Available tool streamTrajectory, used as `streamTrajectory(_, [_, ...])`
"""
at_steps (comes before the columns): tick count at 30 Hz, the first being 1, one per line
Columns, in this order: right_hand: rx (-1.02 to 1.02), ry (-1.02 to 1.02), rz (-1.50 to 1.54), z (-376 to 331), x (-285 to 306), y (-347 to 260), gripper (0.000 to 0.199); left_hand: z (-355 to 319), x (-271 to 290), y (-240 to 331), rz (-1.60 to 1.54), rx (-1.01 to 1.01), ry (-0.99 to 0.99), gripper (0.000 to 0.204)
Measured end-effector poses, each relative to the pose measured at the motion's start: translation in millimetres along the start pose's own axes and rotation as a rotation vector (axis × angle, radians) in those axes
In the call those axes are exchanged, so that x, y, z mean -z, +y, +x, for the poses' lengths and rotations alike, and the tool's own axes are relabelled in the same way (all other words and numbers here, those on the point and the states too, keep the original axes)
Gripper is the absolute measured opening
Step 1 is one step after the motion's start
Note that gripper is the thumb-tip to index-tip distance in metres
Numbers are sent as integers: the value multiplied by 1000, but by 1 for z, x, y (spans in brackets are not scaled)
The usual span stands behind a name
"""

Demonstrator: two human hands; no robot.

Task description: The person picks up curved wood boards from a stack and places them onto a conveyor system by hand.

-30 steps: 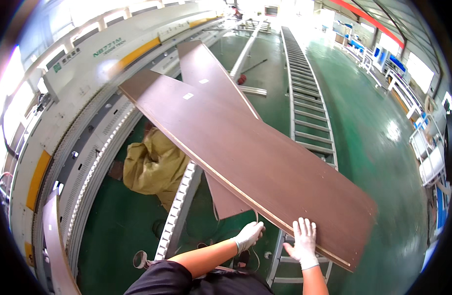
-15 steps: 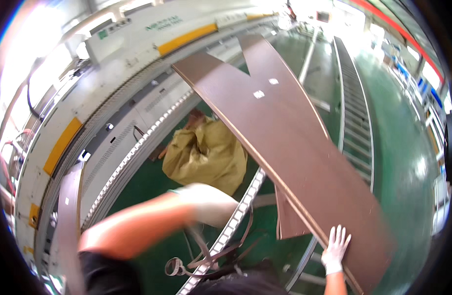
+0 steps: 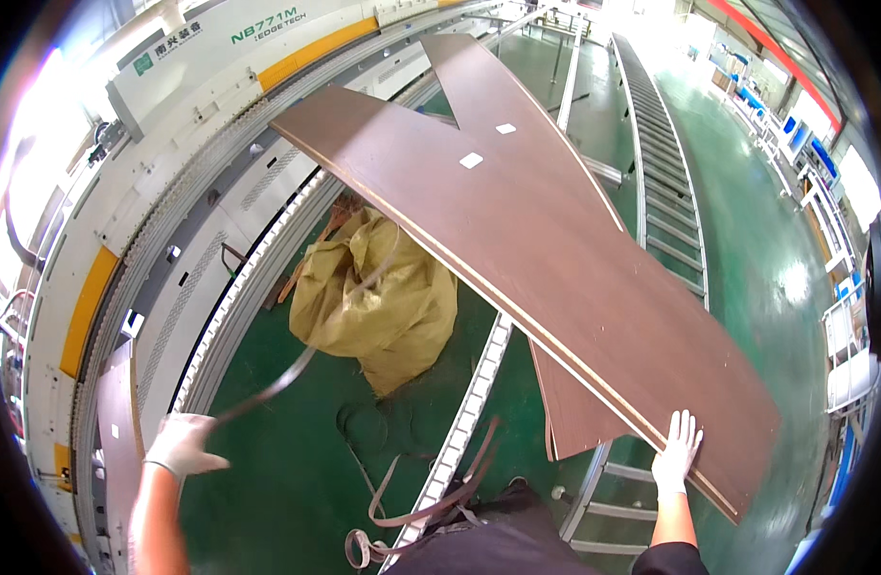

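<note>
A long dark brown board (image 3: 555, 249) lies slanted over a second brown board (image 3: 503, 101) and the roller conveyor. My right hand (image 3: 677, 452), in a white glove, rests flat on the top board's near edge. My left hand (image 3: 180, 444), also gloved, is out to the lower left and shut on a thin dark strip (image 3: 297, 364). The strip arcs up toward a yellow sack (image 3: 378, 297) on the green floor.
A long white and yellow machine (image 3: 172, 163) runs along the left. A roller conveyor (image 3: 665, 182) runs off to the far right. A narrow roller rail (image 3: 464, 422) crosses beneath the boards. Loose brown strips (image 3: 431, 498) lie curled near my feet.
My left hand left the board's near edge and swung out to the lower left, now holding a thin strip. My right hand stays on the board.
</note>
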State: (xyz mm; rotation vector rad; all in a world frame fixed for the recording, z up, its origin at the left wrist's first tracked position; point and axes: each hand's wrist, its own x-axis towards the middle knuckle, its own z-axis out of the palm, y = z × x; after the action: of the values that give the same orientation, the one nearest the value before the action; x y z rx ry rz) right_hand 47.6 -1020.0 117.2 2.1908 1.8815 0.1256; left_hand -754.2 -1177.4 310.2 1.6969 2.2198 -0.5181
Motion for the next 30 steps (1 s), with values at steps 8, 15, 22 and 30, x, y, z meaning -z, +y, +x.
streamTrajectory(8, [-26,30,63,12,-35,26,107,178,-91,159,-343,-313,328,73])
streamTrajectory(15, [-11,85,28,31,-48,60,117,324,-69,288,-1058,-81,198,87])
streamTrajectory(22, [80,99,89,69,-32,62,88,353,-68,353,-1339,-101,12,34])
streamTrajectory(30, [-154,-33,108,143,-38,107,126,359,-53,334,-1156,-29,876,22])
